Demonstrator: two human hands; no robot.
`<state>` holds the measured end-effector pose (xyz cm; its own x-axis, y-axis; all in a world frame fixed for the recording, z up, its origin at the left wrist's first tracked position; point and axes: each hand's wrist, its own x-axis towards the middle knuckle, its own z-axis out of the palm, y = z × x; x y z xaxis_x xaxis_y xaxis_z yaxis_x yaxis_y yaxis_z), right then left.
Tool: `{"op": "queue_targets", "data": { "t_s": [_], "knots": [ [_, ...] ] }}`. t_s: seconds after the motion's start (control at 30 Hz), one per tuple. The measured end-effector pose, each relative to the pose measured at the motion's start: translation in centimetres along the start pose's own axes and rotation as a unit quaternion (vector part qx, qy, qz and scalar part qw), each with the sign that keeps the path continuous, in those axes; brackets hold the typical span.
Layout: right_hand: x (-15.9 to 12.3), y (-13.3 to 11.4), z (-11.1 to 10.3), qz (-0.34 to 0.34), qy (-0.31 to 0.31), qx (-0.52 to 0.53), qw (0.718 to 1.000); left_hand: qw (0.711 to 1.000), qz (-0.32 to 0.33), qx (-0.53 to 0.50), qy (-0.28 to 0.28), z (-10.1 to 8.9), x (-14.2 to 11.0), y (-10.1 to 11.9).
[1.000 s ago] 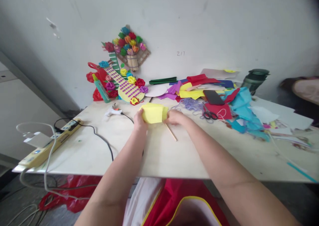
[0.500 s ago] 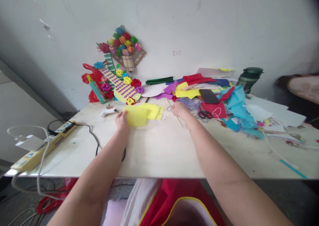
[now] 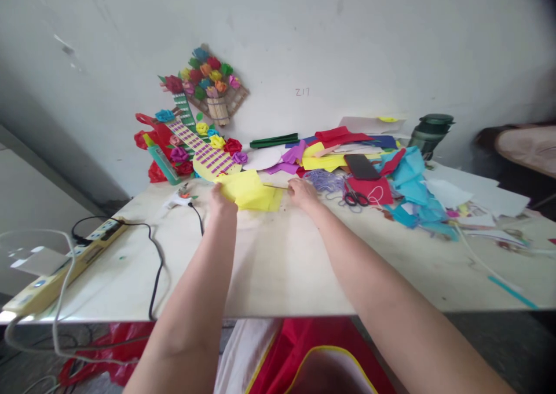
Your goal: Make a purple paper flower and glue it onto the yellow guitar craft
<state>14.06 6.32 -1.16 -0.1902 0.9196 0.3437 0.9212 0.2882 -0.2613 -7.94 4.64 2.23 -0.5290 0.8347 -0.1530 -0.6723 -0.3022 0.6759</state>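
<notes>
My left hand [image 3: 223, 200] pinches the left edge of a yellow paper sheet [image 3: 243, 186], which is raised slightly off the table. More yellow paper pieces [image 3: 273, 200] lie beneath and to the right of it. In the fingers of my right hand [image 3: 303, 193] is a thin wooden stick [image 3: 274, 186], pointing left so that its tip reaches over the yellow paper. Whether the tip touches the sheet I cannot tell. A white glue gun [image 3: 179, 200] rests left of my left hand. To the right of my right hand are tangled purple yarn [image 3: 326, 181] and scissors [image 3: 357, 199].
A yellow power strip [image 3: 72, 266] with cables lies along the table's left side. Paper flower crafts [image 3: 208, 150] and a green glue bottle [image 3: 163, 159] stand at the back left. Rightward are a phone [image 3: 362, 167], blue crepe paper [image 3: 410, 179] and a dark bottle [image 3: 431, 136].
The stick has swung from a steep slant to nearly level, its tip now over the yellow paper. My left hand has moved the sheet slightly right and tilted it. The view has shifted a little.
</notes>
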Motion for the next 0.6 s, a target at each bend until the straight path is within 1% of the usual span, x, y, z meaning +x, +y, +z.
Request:
{"op": "queue_targets", "data": {
  "t_s": [0.03, 0.1, 0.17, 0.23, 0.33, 0.4, 0.47, 0.53, 0.6],
  "knots": [
    [0.2, 0.0, 0.4, 0.009, -0.004, 0.003, 1.000, 1.000, -0.023, -0.010, 0.018, 0.3, -0.5, -0.5],
    [0.5, 0.2, 0.9, 0.036, -0.030, -0.003, 0.999, 0.999, -0.040, -0.026, 0.014, 0.2, -1.2, -1.3],
    [0.7, 0.7, 1.1, 0.040, -0.040, -0.017, 0.998, 0.998, -0.045, -0.037, 0.008, -0.4, -1.4, -1.9],
    [0.8, 1.3, 1.0, 0.044, -0.036, -0.031, 0.998, 0.998, -0.038, -0.055, -0.004, -1.0, -1.2, -2.4],
    [0.7, 2.1, 0.8, 0.077, -0.017, -0.036, 0.996, 0.997, -0.040, -0.059, -0.032, -1.6, -1.1, -2.6],
    [0.7, 2.5, 0.7, 0.096, -0.008, -0.032, 0.995, 0.995, -0.054, -0.067, -0.040, -1.6, -1.3, -2.7],
    [0.8, 3.1, 0.5, 0.115, -0.010, -0.027, 0.993, 0.994, -0.066, -0.076, -0.044, -1.5, -1.5, -2.7],
    [0.6, 3.8, 0.2, 0.149, -0.021, -0.026, 0.988, 0.993, -0.071, -0.078, -0.045, -1.4, -1.7, -2.7],
    [0.3, 4.8, -0.3, 0.190, -0.002, -0.037, 0.981, 0.993, -0.073, -0.078, -0.043, -1.4, -1.8, -2.7]
  ]
}}
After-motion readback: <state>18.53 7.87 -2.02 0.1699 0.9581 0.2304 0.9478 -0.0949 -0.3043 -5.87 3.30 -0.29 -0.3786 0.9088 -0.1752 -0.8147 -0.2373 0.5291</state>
